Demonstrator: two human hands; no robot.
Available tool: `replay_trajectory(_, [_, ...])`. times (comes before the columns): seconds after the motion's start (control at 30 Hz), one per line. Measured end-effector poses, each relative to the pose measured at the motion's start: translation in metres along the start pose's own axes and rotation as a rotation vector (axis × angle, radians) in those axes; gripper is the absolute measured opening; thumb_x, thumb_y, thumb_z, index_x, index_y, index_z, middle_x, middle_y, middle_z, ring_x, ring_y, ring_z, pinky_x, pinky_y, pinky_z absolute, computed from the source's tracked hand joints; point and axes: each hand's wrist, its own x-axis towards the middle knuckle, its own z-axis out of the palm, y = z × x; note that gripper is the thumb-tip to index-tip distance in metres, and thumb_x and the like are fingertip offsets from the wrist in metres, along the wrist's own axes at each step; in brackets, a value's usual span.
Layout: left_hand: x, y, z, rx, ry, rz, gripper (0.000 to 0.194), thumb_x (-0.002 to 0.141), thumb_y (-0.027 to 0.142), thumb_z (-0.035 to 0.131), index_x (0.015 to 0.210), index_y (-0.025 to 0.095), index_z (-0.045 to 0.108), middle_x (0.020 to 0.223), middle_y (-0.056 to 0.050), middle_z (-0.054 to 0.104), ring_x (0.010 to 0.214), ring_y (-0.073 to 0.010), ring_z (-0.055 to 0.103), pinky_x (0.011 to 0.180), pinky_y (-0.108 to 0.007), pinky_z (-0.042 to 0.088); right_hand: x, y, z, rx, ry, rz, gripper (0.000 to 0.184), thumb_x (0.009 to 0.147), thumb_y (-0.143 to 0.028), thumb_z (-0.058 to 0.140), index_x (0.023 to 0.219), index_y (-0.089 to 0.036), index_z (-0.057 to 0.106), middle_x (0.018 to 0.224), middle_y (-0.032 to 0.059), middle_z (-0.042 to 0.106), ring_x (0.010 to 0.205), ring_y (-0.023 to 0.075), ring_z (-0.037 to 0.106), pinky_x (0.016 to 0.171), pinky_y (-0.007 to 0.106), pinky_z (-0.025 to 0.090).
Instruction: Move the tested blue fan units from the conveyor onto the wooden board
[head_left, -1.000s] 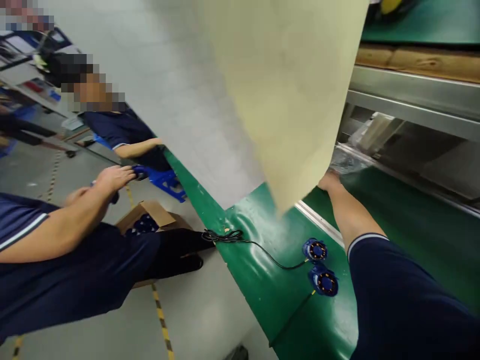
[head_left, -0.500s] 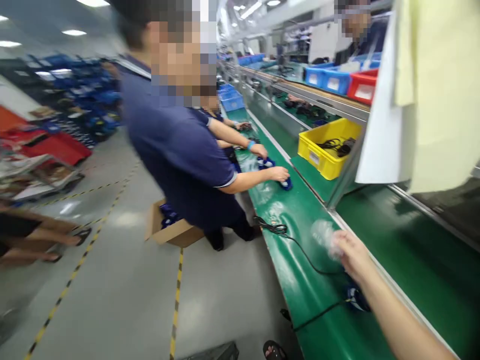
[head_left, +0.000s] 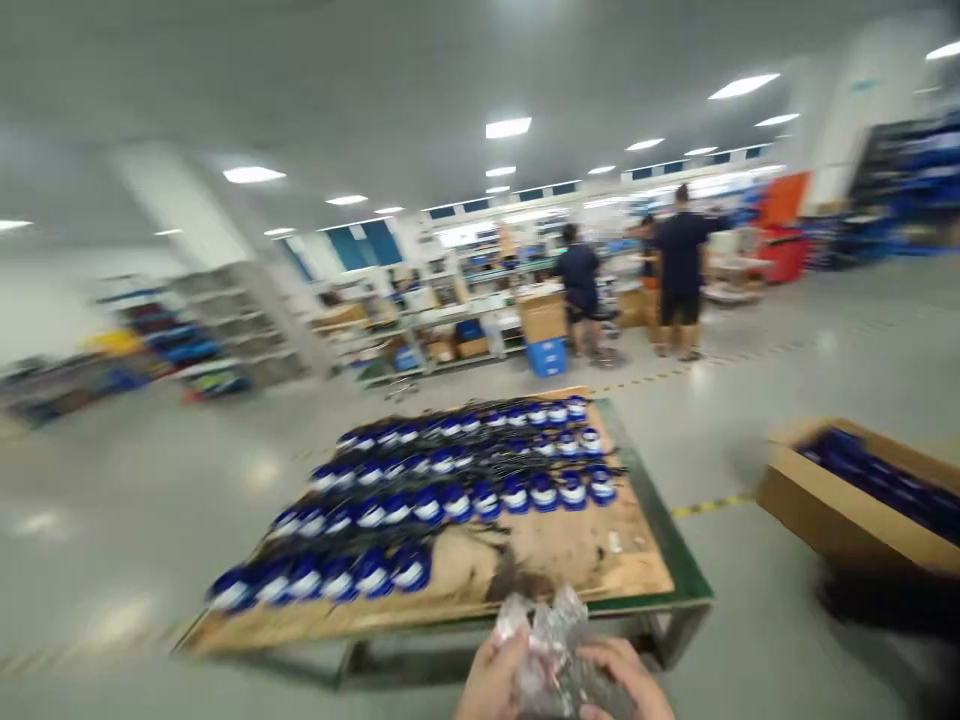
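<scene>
My left hand (head_left: 491, 682) is closed on a crumpled clear plastic bag (head_left: 551, 645) at the bottom of the head view. On the bag's other side, my right hand (head_left: 624, 678) has its fingers curled against the same plastic. Both hands are in front of the near edge of a low table. Whether anything lies inside the bag is hard to tell through the blur. Rows of blue round items with white labels (head_left: 427, 505) and black cords lie on the table's brown cardboard top (head_left: 555, 545).
An open carton (head_left: 840, 495) with dark blue items stands to the right of the green-edged table (head_left: 686, 585). Farther off, people in dark clothes (head_left: 679, 250) stand near shelving and benches. A blue crate (head_left: 546, 357) sits on the floor.
The view has swung from the green workbench and a co-worker there to the low table. One hand held clear plastic over the bench; now both hands are on the plastic.
</scene>
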Motion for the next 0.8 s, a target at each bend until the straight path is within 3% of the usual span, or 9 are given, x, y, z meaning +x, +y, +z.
replay_trajectory(0.07, [-0.025, -0.002, -0.065, -0.492, 0.120, -0.189, 0.041, 0.077, 0.056, 0.076, 0.077, 0.016, 0.069, 0.072, -0.008, 0.070, 0.065, -0.0216, 0.068, 0.067, -0.039, 0.060, 0.035, -0.013, 0.043, -0.183, -0.120, -0.115, 0.097, 0.068, -0.077, 0.073, 0.151, -0.033, 0.049, 0.164, 0.0115, 0.032, 0.153, 0.0387, 0.024, 0.124, 0.056, 0.023])
replay_trajectory(0.13, [-0.053, -0.005, -0.120, -0.888, 0.207, -0.286, 0.038, 0.067, 0.040, 0.088, 0.086, 0.013, 0.070, 0.076, -0.008, 0.071, 0.068, -0.0190, 0.068, 0.072, -0.033, 0.058, 0.069, -0.029, 0.107, -0.283, -0.387, -0.199, 0.126, 0.066, -0.083, 0.071, 0.164, -0.023, 0.019, 0.170, 0.0130, 0.005, 0.156, 0.0396, 0.004, 0.125, 0.057, 0.018])
replay_trajectory(0.23, [-0.089, -0.017, -0.186, -1.032, 0.298, -0.231, 0.041, 0.063, 0.032, 0.091, 0.088, 0.008, 0.069, 0.073, -0.009, 0.070, 0.068, -0.0207, 0.068, 0.070, -0.031, 0.056, 0.102, -0.059, 0.224, -0.420, -0.787, -0.375, 0.129, 0.070, -0.079, 0.072, 0.165, -0.017, 0.009, 0.169, 0.0163, -0.008, 0.156, 0.0399, 0.000, 0.126, 0.056, 0.016])
replay_trajectory(0.3, [-0.106, -0.029, -0.223, -1.066, 0.384, -0.150, 0.038, 0.065, 0.032, 0.089, 0.085, 0.009, 0.067, 0.071, -0.009, 0.070, 0.068, -0.0222, 0.068, 0.067, -0.030, 0.054, 0.115, -0.076, 0.297, -0.503, -0.970, -0.500, 0.104, 0.078, -0.064, 0.074, 0.161, -0.020, 0.028, 0.170, 0.0149, -0.002, 0.156, 0.0377, 0.010, 0.126, 0.052, 0.019])
replay_trajectory(0.43, [-0.144, -0.058, -0.293, -1.304, 0.375, -0.041, 0.032, 0.068, 0.034, 0.081, 0.087, 0.012, 0.067, 0.081, -0.010, 0.072, 0.081, -0.0235, 0.071, 0.069, -0.028, 0.052, 0.136, -0.086, 0.409, -0.489, -1.094, -0.623, 0.040, 0.090, -0.034, 0.061, 0.127, -0.019, 0.066, 0.147, 0.0160, 0.053, 0.136, 0.0282, 0.051, 0.116, 0.042, 0.040])
replay_trajectory(0.5, [-0.165, -0.073, -0.321, -1.392, 0.285, 0.057, 0.038, 0.077, 0.040, 0.075, 0.098, 0.010, 0.068, 0.099, -0.014, 0.073, 0.095, -0.0253, 0.070, 0.077, -0.030, 0.054, 0.149, -0.078, 0.451, -0.428, -1.062, -0.600, 0.028, 0.093, -0.037, 0.054, 0.106, -0.018, 0.071, 0.116, 0.0145, 0.069, 0.109, 0.0250, 0.065, 0.099, 0.037, 0.052])
replay_trajectory(0.57, [-0.183, -0.091, -0.344, -1.432, 0.319, 0.129, 0.042, 0.087, 0.042, 0.066, 0.110, 0.007, 0.067, 0.114, -0.018, 0.071, 0.102, -0.0261, 0.070, 0.084, -0.033, 0.055, 0.164, -0.064, 0.490, -0.382, -1.024, -0.521, 0.035, 0.095, -0.049, 0.053, 0.092, -0.018, 0.070, 0.094, 0.0115, 0.070, 0.088, 0.0229, 0.067, 0.082, 0.034, 0.055])
replay_trajectory(0.63, [-0.198, -0.112, -0.367, -1.504, 0.527, 0.077, 0.038, 0.092, 0.036, 0.062, 0.112, 0.004, 0.066, 0.113, -0.020, 0.072, 0.097, -0.0245, 0.072, 0.083, -0.032, 0.056, 0.180, -0.051, 0.530, -0.351, -1.006, -0.390, 0.050, 0.091, -0.065, 0.053, 0.085, -0.018, 0.068, 0.080, 0.0088, 0.068, 0.074, 0.0212, 0.064, 0.070, 0.031, 0.053])
replay_trajectory(0.8, [-0.243, -0.177, -0.414, -1.713, 1.385, -0.254, 0.011, 0.095, 0.020, 0.057, 0.098, 0.010, 0.061, 0.083, -0.011, 0.074, 0.065, -0.0165, 0.070, 0.060, -0.024, 0.054, 0.216, -0.034, 0.638, -0.390, -1.023, -0.155, 0.076, 0.072, -0.096, 0.043, 0.055, -0.022, 0.042, 0.052, -0.0014, 0.040, 0.051, 0.0124, 0.039, 0.050, 0.027, 0.033])
